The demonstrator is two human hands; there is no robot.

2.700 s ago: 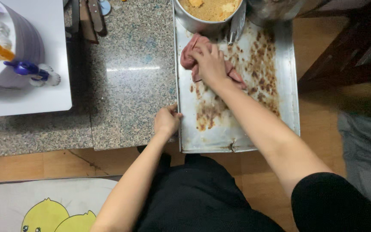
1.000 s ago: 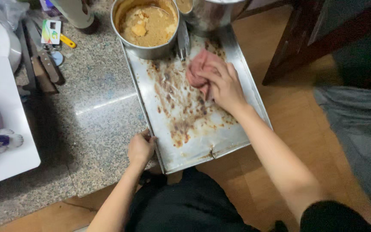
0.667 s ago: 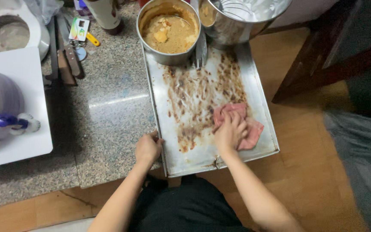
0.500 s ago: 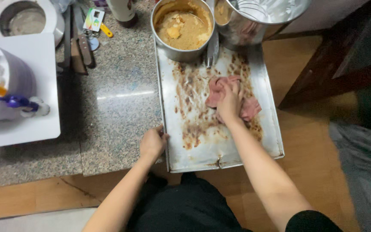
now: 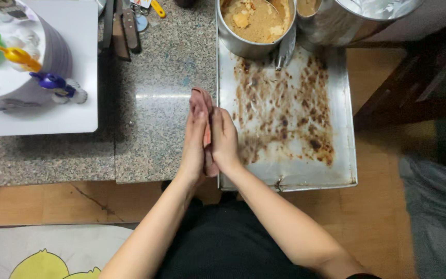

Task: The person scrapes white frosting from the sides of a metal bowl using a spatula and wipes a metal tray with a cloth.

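Note:
A pink cloth point(image 5: 201, 99) is pressed flat between my two palms, its top edge sticking out above my fingertips. My left hand point(image 5: 195, 138) and my right hand point(image 5: 224, 138) are held together upright over the left edge of a metal tray point(image 5: 341, 129). The tray is smeared with brown residue down its middle. It overhangs the front of the speckled stone counter point(image 5: 150, 103).
A steel pot of brown paste point(image 5: 255, 23) with a spoon handle point(image 5: 286, 49) and a larger steel pot point(image 5: 357, 20) stand at the tray's far end. A white board with a decorated white cake point(image 5: 27, 57) lies left. Knives and small tools point(image 5: 125, 20) lie behind. Wooden floor below.
My right hand lifted the pink cloth off the tray and brought it left. My left hand let go of the tray's edge, and both palms now press the cloth between them.

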